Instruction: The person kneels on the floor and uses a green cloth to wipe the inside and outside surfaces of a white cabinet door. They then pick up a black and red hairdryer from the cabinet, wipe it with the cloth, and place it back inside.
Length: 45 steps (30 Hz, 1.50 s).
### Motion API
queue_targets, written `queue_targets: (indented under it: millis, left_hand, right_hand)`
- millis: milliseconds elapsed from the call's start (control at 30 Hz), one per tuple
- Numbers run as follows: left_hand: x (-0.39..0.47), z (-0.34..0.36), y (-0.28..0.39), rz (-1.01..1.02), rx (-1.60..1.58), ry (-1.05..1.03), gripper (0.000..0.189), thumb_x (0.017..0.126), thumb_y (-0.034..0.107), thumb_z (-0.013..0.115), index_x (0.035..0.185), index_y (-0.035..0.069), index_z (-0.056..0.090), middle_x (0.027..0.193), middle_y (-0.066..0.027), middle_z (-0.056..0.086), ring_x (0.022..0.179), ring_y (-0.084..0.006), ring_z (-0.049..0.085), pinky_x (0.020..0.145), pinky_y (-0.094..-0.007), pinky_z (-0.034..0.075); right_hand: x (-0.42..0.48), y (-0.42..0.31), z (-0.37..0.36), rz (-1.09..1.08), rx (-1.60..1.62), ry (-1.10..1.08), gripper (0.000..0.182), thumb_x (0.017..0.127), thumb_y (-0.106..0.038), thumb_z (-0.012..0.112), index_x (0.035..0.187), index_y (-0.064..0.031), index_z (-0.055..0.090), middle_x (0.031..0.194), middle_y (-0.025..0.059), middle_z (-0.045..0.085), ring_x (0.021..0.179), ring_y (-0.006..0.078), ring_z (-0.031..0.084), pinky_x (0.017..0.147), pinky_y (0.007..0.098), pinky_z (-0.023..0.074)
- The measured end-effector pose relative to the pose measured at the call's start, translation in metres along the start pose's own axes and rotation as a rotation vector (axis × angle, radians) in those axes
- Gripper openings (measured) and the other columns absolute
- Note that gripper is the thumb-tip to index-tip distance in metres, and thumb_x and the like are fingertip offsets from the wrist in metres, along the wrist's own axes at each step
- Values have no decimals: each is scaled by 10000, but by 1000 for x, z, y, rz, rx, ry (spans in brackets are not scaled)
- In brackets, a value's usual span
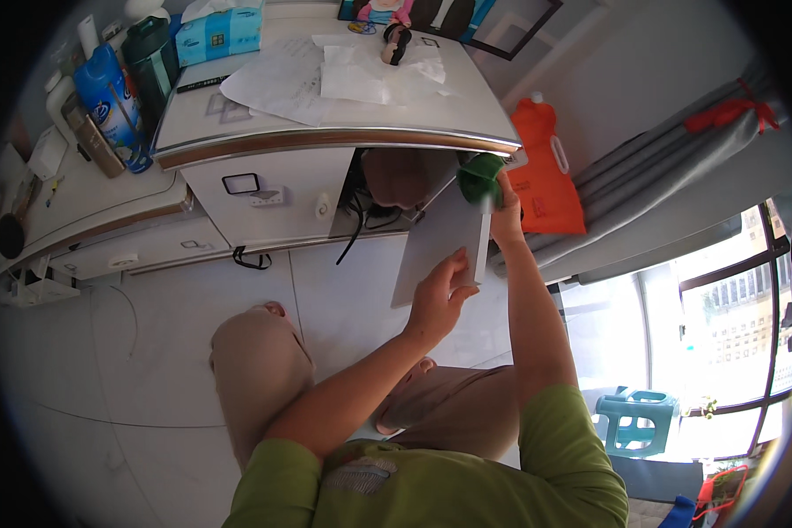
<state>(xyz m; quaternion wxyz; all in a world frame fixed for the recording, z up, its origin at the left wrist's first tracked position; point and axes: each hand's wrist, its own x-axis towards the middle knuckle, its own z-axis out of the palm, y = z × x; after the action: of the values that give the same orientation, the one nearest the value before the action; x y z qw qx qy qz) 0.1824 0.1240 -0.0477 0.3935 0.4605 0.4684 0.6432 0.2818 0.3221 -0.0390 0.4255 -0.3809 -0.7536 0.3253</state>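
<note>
A white cabinet door (439,241) stands swung outward below the cabinet's top. My left hand (441,290) grips the door's lower outer part, thumb at its edge and fingers over its face. At the door's upper corner my right hand (507,208) holds a green cloth (480,179) against the edge; the cloth covers part of its fingers. Behind the door, the open compartment shows a brownish rounded object (396,177) and dark cables (353,228).
Papers (284,82), a tissue pack (220,36) and a picture frame (528,33) lie or stand on the cabinet. An orange bag (548,171) and a grey curtain (620,171) are at the right. A blue-green stool (635,422) stands by the window. Bottles (109,105) crowd the left.
</note>
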Motion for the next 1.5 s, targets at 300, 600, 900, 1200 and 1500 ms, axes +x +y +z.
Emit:
queue_targets:
  millis: [300,600,900,1200,1500]
  left_hand:
    - [-11,10,-8,109,133,-147,529,774,-19,603,1263,13,402,1274,-175,464,1147,-328,483,926,-368,417]
    - [-34,-1,-9,-10,39,-420,537,862,50,536,1352,47,317,1329,-156,435,1198,-287,453,971,-360,382]
    - [-75,-11,1,-179,-417,-181,288,920,147,506,1193,68,548,1176,-33,502,965,-111,501,822,-232,426]
    - [-74,-21,-6,-610,-959,-3,246,911,240,498,1095,91,562,1090,-42,547,941,-175,565,747,-309,492]
    - [-39,-22,-55,-459,-1056,98,301,863,260,527,1096,71,542,941,-14,584,804,-122,542,726,-239,430]
  right_hand:
    - [-74,-50,-28,8,-155,-125,623,718,185,504,1287,-65,459,1264,102,517,1175,185,469,970,256,344]
    - [-156,-132,-49,136,-304,-187,492,745,93,516,1211,-64,512,1151,164,576,1076,212,558,886,280,415]
    - [-190,-171,-46,775,670,-100,509,928,-458,405,1170,-16,476,1042,89,581,927,175,580,815,319,481]
    - [-185,-170,-1,-150,-411,-398,465,860,-397,557,1234,-127,494,1123,144,581,882,282,613,772,320,487]
    - [-120,-128,-25,63,-509,144,450,892,-315,511,1235,-25,486,1144,158,571,1021,281,535,857,337,427]
